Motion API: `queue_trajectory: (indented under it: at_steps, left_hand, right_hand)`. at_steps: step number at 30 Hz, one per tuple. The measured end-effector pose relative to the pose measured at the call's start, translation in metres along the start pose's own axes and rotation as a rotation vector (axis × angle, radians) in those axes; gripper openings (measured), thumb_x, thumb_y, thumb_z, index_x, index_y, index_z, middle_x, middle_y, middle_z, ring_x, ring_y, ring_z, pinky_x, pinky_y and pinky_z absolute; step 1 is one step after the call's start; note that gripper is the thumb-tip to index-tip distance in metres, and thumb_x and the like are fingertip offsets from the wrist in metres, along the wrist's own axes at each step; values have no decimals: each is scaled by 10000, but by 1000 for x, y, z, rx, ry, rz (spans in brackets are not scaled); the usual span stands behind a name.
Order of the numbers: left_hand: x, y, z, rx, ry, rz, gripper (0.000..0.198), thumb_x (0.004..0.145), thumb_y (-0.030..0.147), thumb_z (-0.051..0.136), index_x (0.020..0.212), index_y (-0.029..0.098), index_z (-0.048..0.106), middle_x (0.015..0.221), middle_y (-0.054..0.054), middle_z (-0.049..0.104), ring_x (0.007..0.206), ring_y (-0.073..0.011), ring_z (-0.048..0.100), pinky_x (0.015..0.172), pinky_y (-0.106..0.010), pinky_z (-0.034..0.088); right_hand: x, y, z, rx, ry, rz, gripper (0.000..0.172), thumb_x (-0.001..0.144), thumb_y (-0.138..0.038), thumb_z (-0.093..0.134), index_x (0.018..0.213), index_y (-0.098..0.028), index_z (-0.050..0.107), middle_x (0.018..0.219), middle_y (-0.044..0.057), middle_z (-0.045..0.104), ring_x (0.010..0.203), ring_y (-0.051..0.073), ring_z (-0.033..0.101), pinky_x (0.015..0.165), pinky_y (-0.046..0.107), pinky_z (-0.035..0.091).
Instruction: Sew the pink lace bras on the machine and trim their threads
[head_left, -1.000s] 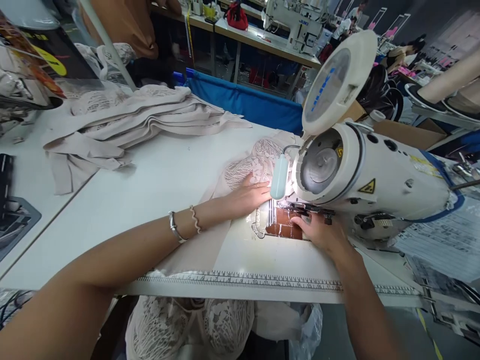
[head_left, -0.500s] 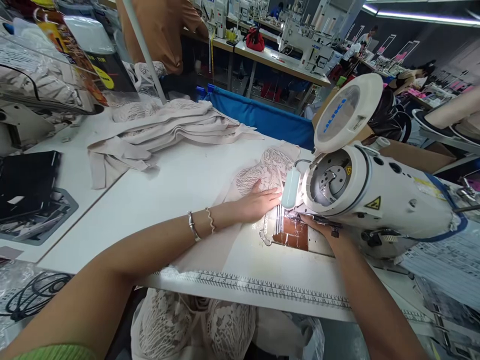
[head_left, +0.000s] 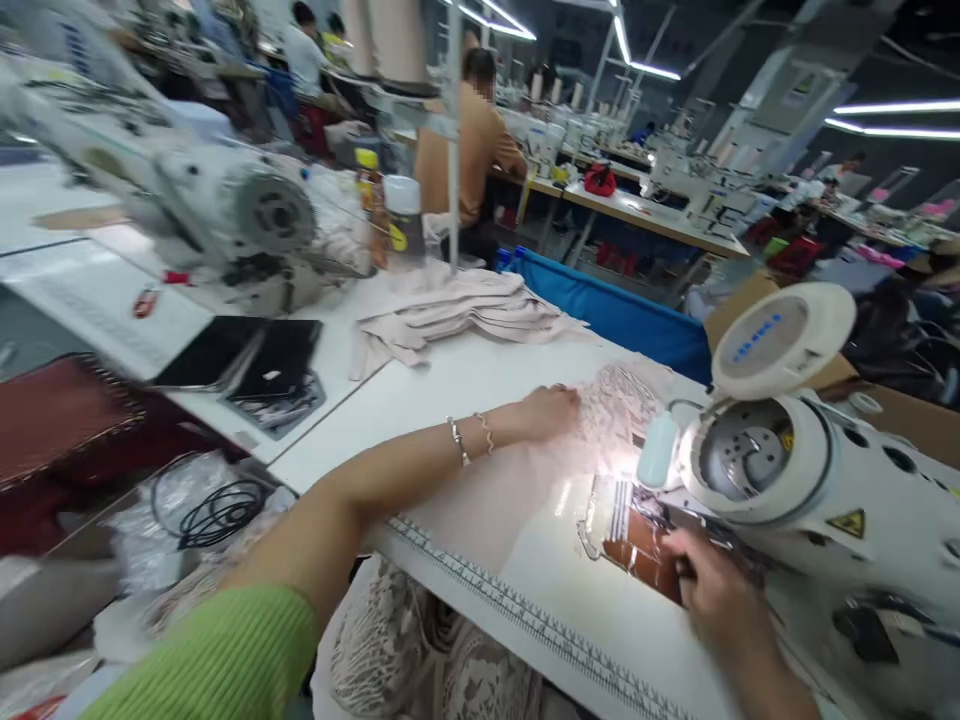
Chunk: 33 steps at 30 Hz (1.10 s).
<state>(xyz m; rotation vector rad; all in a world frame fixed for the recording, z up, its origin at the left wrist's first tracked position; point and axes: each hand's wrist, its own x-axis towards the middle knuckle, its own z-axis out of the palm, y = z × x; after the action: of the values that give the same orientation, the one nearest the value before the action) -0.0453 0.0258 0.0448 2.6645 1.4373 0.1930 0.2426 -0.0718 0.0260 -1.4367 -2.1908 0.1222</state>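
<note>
Guiding the pale beige lace-and-cloth panel (head_left: 622,420), spread on the white table (head_left: 465,390), likely needs even tension. The left hand (head_left: 551,410) lies flat on its far edge, fingers pressed together. The right hand (head_left: 712,590) sits at the brown plate (head_left: 637,555) under the white industrial sewing machine (head_left: 825,480), fingers curled; blur hides whether they pinch cloth. Fingertips are best held clear of the needle.

The lace fabric (head_left: 616,418) is beige, the sewing machine (head_left: 840,490) white, the sleeve (head_left: 217,650) green.
</note>
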Motion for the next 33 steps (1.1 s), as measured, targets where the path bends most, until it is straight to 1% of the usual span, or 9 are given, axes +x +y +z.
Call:
queue_trajectory:
  at_steps: [6, 9, 12, 16, 19, 24, 26, 30, 33]
  left_hand:
    - [-79, 38, 10, 18, -49, 43, 148, 944, 106, 541, 905, 118, 683, 946, -154, 699, 846, -246, 684, 621, -325, 565]
    - [-125, 70, 26, 51, 107, 97, 152, 994, 184, 511, 1014, 121, 648, 1093, -171, 667, 1061, -293, 650, 823, -405, 569]
    - [-158, 88, 35, 71, 177, -26, 196, 994, 296, 559, 1030, 112, 613, 1115, -194, 649, 1129, -344, 613, 892, -462, 542]
    - [-187, 101, 33, -28, -23, -53, 309, 933, 118, 539, 1242, 120, 534, 1032, -133, 647, 783, -246, 649, 639, -374, 552]
    - [-198, 105, 21, -132, -108, 114, 309, 882, 151, 630, 1190, 165, 603, 959, -89, 638, 681, -218, 615, 592, -351, 526]
    - [-195, 97, -6, -476, -81, 478, 217, 911, 333, 711, 743, 202, 666, 1120, -86, 661, 1066, -259, 604, 984, -423, 463]
    - [-191, 95, -11, -747, -233, 624, 316, 945, 285, 657, 654, 194, 573, 878, -21, 673, 850, -167, 615, 877, -329, 486]
    - [-184, 101, -10, -1142, -509, 484, 382, 943, 257, 585, 598, 193, 435, 521, 64, 373, 479, -90, 342, 490, -246, 323]
    - [-180, 106, -7, -1186, -568, 369, 320, 922, 261, 591, 628, 179, 492, 534, 67, 375, 469, -73, 304, 464, -236, 267]
  right_hand:
    - [-23, -53, 55, -62, 169, -25, 317, 979, -477, 472, 1067, -220, 634, 891, 119, 675, 725, 287, 661, 565, 389, 497]
    - [-24, -78, 72, -75, 168, 9, 327, 937, -554, 546, 951, -233, 608, 817, 89, 604, 625, 265, 591, 453, 360, 426]
    - [-33, -94, 68, 38, 132, -61, 277, 936, -493, 570, 793, -255, 566, 791, 63, 546, 627, 244, 565, 461, 345, 455]
    - [-58, -104, 35, 266, -64, -187, 125, 896, -287, 585, 776, -257, 574, 788, 48, 613, 710, 243, 624, 618, 361, 571]
    - [-86, -106, 9, 474, -147, -233, 53, 862, -258, 566, 867, -267, 617, 776, 32, 673, 712, 249, 661, 733, 383, 602]
    - [-123, -99, -28, 605, -356, -50, 101, 826, -348, 655, 835, -249, 639, 848, 61, 694, 780, 262, 678, 710, 359, 591]
    - [-125, -100, -42, 656, -500, 29, 194, 813, -423, 699, 858, -243, 642, 836, 47, 679, 744, 234, 660, 657, 323, 569]
    - [-110, -111, -54, 824, -724, 104, 581, 707, -620, 801, 1115, -230, 660, 884, 41, 715, 717, 196, 656, 597, 257, 511]
    - [-99, -121, -49, 852, -690, 104, 436, 875, -555, 685, 1139, -208, 673, 690, 1, 671, 607, 152, 617, 565, 227, 468]
